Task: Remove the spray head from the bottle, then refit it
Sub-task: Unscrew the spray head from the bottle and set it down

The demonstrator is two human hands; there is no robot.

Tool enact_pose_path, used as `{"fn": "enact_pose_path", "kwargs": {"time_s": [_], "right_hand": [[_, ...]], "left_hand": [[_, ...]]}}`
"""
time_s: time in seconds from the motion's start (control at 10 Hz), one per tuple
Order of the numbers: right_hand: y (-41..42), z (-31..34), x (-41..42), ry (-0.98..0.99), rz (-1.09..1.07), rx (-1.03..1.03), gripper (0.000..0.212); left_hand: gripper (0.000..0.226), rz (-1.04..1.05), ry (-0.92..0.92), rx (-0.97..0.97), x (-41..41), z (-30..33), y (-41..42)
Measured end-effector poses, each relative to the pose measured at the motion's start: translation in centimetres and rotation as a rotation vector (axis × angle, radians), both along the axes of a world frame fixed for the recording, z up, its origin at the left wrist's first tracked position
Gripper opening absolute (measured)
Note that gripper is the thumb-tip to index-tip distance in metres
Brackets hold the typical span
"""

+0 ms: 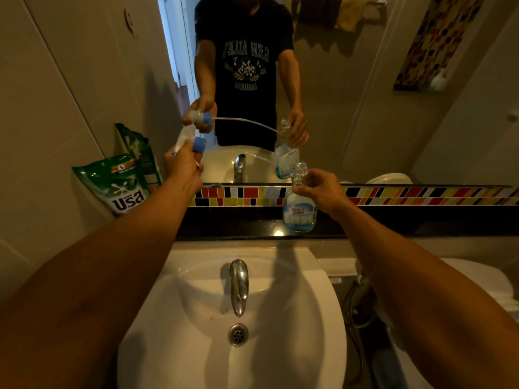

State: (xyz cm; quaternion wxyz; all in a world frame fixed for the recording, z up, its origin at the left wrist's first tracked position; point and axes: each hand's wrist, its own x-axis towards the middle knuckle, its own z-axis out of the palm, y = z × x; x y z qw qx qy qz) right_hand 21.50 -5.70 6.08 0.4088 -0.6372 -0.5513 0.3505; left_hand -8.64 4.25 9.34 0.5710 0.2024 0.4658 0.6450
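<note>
Left of the clear glass bottle with blue label (299, 211) on the black bench (252, 230), the left hand (184, 167) pinches the detached white-and-blue spray head (193, 143); the right hand (320, 189) clasps the bottle's open neck.

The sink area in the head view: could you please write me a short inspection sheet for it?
Surface: black ledge behind white basin, tap shut.
Job's things: spray head off, tube trailing right; bottle uncapped, standing on ledge.
Clutter: green detergent bag against the wall.
Grippers: left hand holds spray head; right hand grips bottle neck.
Cables: hose beside basin.
Surroundings: mirror, coloured tile strip.
</note>
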Motion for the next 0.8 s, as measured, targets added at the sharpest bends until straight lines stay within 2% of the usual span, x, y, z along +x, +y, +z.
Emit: {"fn": "enact_pose_path", "kwargs": {"time_s": [0.1, 0.3, 0.4, 0.5, 0.6, 0.7, 0.8], "right_hand": [[0.2, -0.2, -0.4, 0.044, 0.027, -0.011, 0.029], [1.5, -1.2, -1.3, 0.036, 0.073, -0.001, 0.039], [2.4, -1.7, -2.1, 0.061, 0.105, 0.003, 0.041], [3.3, -2.3, -3.3, 0.072, 0.145, -0.002, 0.041], [4.3, -3.2, -4.5, 0.065, 0.153, -0.005, 0.041], [5.1, -3.9, -5.7, 0.042, 0.151, -0.003, 0.04], [5.9, -4.3, -6.4, 0.019, 0.167, 0.002, 0.038]], "left_hand": [[0.008, 0.06, -0.02, -0.066, 0.0, -2.5, -0.5], [0.03, 0.038, 0.001, -0.183, 0.2, -8.8, -0.7], [0.043, -0.001, -0.046, -0.238, 0.6, -11.7, -1.0], [0.041, -0.026, -0.025, -0.286, 1.3, -13.7, -1.3], [0.037, -0.026, 0.042, -0.335, 2.0, -15.2, -1.3], [0.034, -0.009, 0.195, -0.425, 2.3, -15.7, -1.4], [0.036, -0.078, 0.363, -0.486, 1.9, -16.7, -0.9]]}}
